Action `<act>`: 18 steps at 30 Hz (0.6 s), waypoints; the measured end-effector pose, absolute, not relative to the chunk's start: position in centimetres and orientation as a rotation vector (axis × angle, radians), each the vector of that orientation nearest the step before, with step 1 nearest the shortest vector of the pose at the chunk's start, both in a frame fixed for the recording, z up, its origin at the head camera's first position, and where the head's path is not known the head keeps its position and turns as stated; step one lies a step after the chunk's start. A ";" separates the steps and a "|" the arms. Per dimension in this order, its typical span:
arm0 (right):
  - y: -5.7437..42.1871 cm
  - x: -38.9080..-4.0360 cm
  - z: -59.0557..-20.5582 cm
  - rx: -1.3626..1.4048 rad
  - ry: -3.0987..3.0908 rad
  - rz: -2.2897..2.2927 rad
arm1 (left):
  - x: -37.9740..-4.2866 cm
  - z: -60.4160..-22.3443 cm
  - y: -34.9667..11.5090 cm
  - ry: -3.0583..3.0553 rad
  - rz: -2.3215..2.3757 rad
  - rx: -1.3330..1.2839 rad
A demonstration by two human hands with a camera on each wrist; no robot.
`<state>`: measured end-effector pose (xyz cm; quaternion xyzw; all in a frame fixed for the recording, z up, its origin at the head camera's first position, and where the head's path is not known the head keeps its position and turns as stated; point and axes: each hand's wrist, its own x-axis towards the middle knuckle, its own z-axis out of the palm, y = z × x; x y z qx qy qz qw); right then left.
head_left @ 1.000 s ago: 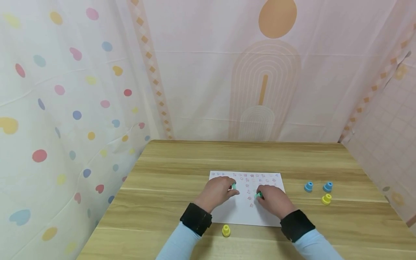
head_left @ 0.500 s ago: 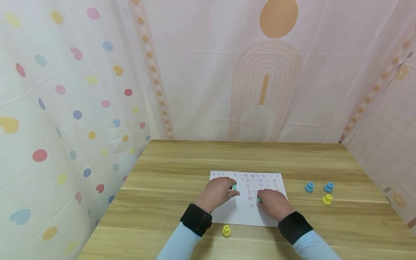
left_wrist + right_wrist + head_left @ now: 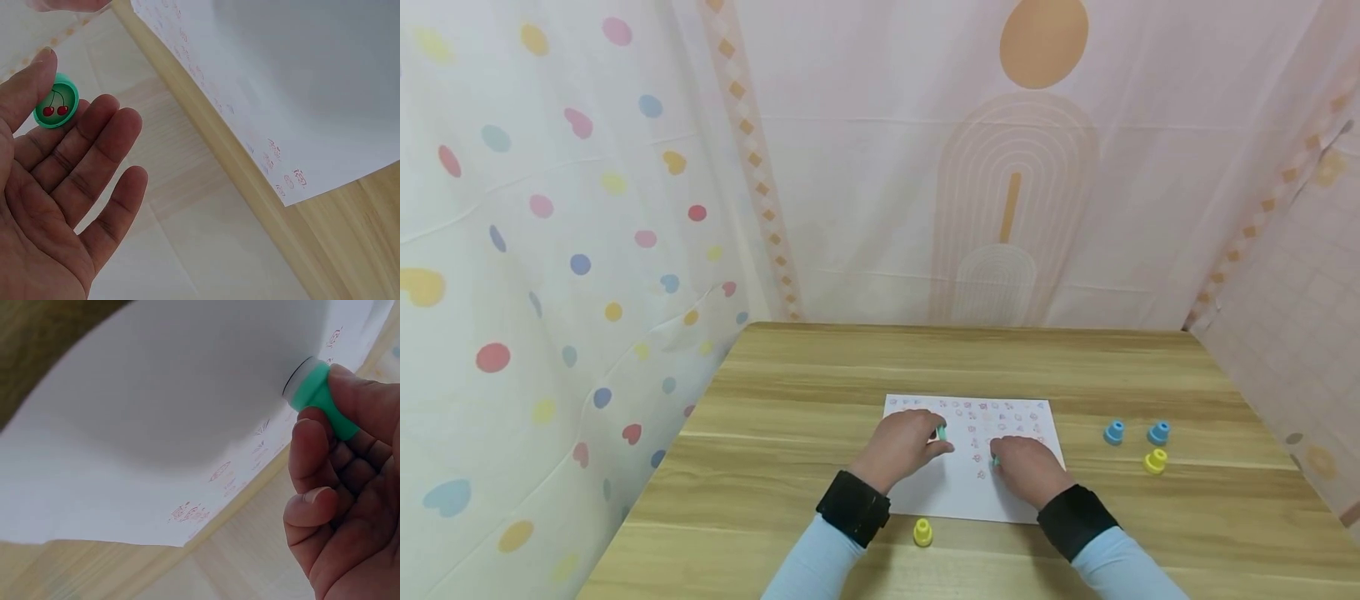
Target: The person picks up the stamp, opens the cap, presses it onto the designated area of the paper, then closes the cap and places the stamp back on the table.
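My left hand point(image 3: 901, 443) is raised over the left part of a white sheet of paper point(image 3: 940, 497) and pinches a small round green stamp cap point(image 3: 57, 101) with a cherry picture. In the left wrist view its other fingers are loosely bent. My right hand point(image 3: 1032, 469) grips a green toy stamp point(image 3: 320, 394) between thumb and fingers. The stamp's pale face meets the paper or sits right at it in the right wrist view. Rows of small red and purple stamp prints point(image 3: 976, 457) mark the sheet's upper part and a middle column.
Two blue stamps point(image 3: 1159, 432) and a yellow stamp point(image 3: 1155, 461) stand to the right of the paper. Another yellow stamp point(image 3: 922, 532) stands just in front of its near edge. The wooden table point(image 3: 760, 467) is bordered by patterned cloth curtains point(image 3: 857, 208).
My right hand has moved slightly down and toward me with the green stamp, lowering it to the paper. My left hand keeps its place with the cap.
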<state>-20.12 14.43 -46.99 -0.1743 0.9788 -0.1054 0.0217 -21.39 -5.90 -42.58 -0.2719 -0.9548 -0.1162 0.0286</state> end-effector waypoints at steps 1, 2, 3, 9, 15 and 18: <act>14.4 -20.1 -47.0 -0.548 3.034 -0.324 | -21.4 -42.6 -5.9 -2.944 -0.360 -0.838; 14.4 -20.2 -47.1 -0.554 3.036 -0.319 | -21.4 -42.6 -5.9 -2.943 -0.360 -0.836; 14.4 -20.2 -47.1 -0.560 3.039 -0.310 | -21.4 -42.6 -5.9 -2.942 -0.362 -0.834; 14.3 -20.3 -47.3 -0.568 3.042 -0.271 | -21.4 -42.8 -6.0 -2.950 -0.368 -0.829; 14.3 -20.3 -47.3 -0.543 3.026 -0.273 | -21.4 -42.9 -5.9 -2.950 -0.367 -0.833; 14.3 -20.2 -47.3 -0.524 3.025 -0.285 | -21.5 -42.9 -5.9 -2.954 -0.369 -0.828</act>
